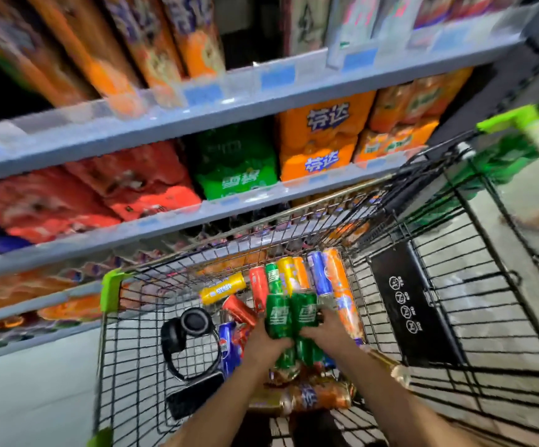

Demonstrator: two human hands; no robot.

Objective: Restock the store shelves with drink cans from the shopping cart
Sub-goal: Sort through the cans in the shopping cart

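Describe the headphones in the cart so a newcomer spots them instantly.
Start at the wire shopping cart in front of the shelves. On its floor at the left, beside the loose drink cans, lie black over-ear headphones: the only black, looped thing among bright cylinders.

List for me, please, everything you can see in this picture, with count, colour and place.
green cans: two held upright side by side, more green ones below them, middle of the cart
loose cans: many, exact count unclear; yellow, red, green, orange, blue; lying in the cart basket
shopping cart: one, dark wire with lime-green corners, against the shelves
headphones: one pair, black, cart's left side
phone: one, black, below the headphones
black panel: one, on the cart's right end
shelves: several tiers, blue-grey, top and left
multipacks: orange, green, red, middle shelf; upper ones too blurred
left hand: grips the left green can
right hand: grips the right green can
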